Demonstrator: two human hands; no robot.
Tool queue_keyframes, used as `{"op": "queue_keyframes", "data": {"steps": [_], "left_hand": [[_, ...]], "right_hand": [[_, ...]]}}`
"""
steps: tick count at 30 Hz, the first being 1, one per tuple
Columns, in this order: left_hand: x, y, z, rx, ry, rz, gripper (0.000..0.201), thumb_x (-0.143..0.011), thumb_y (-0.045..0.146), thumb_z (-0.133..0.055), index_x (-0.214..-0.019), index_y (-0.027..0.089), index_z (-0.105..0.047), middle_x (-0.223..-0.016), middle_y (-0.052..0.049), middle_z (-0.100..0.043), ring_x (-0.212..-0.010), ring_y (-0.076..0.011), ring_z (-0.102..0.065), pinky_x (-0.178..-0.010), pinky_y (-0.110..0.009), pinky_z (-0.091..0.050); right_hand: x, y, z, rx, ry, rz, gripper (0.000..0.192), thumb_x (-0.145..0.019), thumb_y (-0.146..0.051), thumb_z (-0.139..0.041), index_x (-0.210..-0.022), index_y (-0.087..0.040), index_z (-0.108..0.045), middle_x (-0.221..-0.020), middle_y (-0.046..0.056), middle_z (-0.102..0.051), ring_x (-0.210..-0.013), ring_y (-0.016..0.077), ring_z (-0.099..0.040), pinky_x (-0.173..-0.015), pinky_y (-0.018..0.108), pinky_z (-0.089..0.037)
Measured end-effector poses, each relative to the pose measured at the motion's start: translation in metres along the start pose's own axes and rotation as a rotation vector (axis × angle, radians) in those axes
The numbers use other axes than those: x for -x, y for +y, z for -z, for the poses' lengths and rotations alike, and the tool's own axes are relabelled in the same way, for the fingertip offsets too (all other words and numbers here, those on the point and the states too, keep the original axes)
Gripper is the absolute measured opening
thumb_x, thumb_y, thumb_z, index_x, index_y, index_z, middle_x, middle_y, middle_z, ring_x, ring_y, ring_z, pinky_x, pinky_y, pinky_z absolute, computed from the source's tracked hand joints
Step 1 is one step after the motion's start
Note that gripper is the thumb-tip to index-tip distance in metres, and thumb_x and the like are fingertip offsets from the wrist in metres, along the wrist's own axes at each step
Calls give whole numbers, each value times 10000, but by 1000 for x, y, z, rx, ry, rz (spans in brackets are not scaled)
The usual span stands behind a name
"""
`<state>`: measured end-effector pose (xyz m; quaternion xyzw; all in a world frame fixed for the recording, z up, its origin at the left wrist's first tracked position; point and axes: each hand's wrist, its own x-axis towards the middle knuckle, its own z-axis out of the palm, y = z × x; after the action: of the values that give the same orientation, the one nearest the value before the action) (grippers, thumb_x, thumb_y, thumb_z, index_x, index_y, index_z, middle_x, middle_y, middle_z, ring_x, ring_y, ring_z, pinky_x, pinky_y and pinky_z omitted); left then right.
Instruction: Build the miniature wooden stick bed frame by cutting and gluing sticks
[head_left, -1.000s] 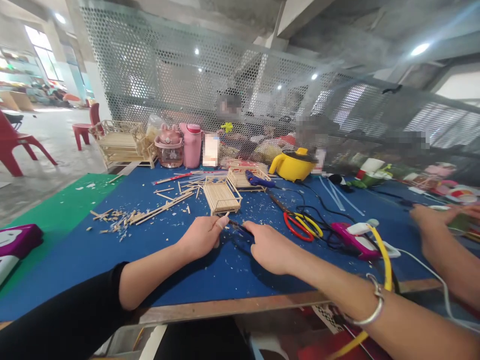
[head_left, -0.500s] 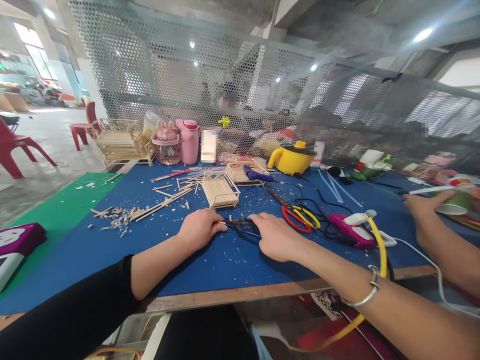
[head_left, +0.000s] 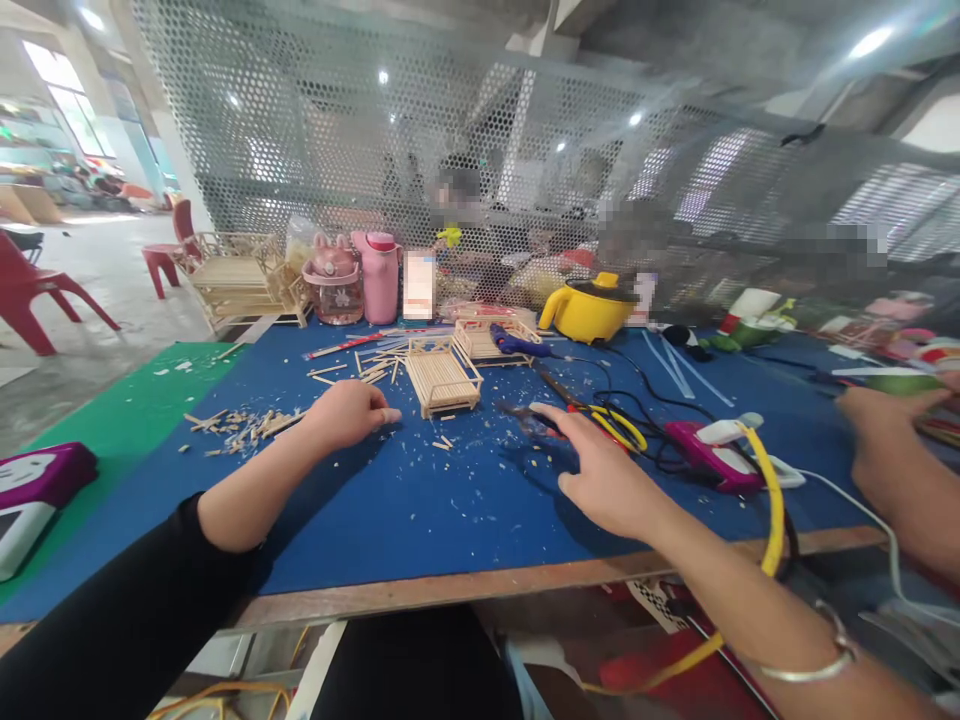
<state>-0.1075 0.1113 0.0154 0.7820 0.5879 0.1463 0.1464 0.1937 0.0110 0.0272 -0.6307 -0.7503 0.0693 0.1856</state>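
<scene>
My left hand (head_left: pixel 349 412) hovers over the loose wooden sticks (head_left: pixel 259 430), its fingers pinched together. What they hold, if anything, is hidden. My right hand (head_left: pixel 611 470) is at the pliers (head_left: pixel 519 415), whose dark jaws point left. The index finger lies along a handle while the thumb stands apart; motion blurs the grip. Between the hands, a small bed-like frame of thin sticks (head_left: pixel 442 378) rests on the blue table mat (head_left: pixel 420 530). A similar stick frame (head_left: pixel 484 340) stands behind it, with a blue glue gun (head_left: pixel 517 345) lying on top.
Scissors with red and yellow handles (head_left: pixel 619 428) lie beyond my right hand. Black cables run to a purple-and-white power strip (head_left: pixel 720 455). A yellow pot (head_left: pixel 589 308), a pink bottle (head_left: pixel 380 280) and a clear jug (head_left: pixel 335 290) stand at the back. Another person's hand (head_left: pixel 889 420) works at right.
My hands have moved apart: the left went left over the sticks, the right went right with the pliers. Small cut stick pieces now show on the mat between them.
</scene>
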Motion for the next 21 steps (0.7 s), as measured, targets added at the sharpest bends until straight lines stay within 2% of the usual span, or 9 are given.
{"op": "queue_keyframes", "data": {"steps": [2, 5, 9, 12, 17, 21], "left_hand": [[-6, -14, 6, -59, 83, 77, 300, -797, 436, -534, -797, 190, -707, -788, -73, -701, -762, -219, -621, -623, -266, -400], [-12, -32, 12, -117, 162, 144, 255, -821, 321, -513, -942, 191, -695, -948, -89, -701, -883, -230, -621, -701, -271, -421], [-16, -47, 11, -156, 147, 188, 208, -771, 276, -595, -931, 207, -710, -950, -80, -699, -871, -222, -638, -730, -265, -445], [-17, -49, 10, -173, 175, 212, 220, -797, 258, -562, -960, 224, -706, -1037, -87, -675, -946, -234, -631, -795, -286, -455], [-18, -33, 10, -160, 245, 193, 324, -896, 271, -410, -1118, 216, -639, -1180, -100, -623, -1035, -223, -598, -861, -299, -441], [-21, -15, 2, -137, 126, 119, 274, -813, 426, -557, -953, 236, -696, -976, -62, -706, -890, -221, -646, -716, -271, -463]], "right_hand": [[11, 7, -12, -269, 195, -44, 679, -679, -104, -432, -1351, -191, -386, -1240, 93, -562, -1173, 213, -520, -1034, 394, -376], [22, 14, -32, -445, 345, -145, 616, -733, -187, -457, -1343, -192, -369, -1158, 86, -603, -1095, 218, -575, -1003, 399, -407], [26, 23, -45, -465, 318, -134, 592, -767, -269, -504, -1346, -245, -383, -1209, 73, -587, -1148, 242, -552, -1019, 404, -397], [25, 30, -47, -480, 315, -154, 591, -773, -326, -518, -1346, -255, -395, -1260, 75, -575, -1196, 266, -531, -1028, 404, -399], [26, 38, -51, -538, 340, -222, 644, -760, -397, -523, -1370, -252, -378, -1259, 82, -597, -1186, 287, -554, -1004, 412, -436], [26, 37, -52, -521, 327, -201, 649, -760, -394, -532, -1378, -263, -381, -1302, 77, -574, -1209, 283, -539, -1015, 415, -432]]}}
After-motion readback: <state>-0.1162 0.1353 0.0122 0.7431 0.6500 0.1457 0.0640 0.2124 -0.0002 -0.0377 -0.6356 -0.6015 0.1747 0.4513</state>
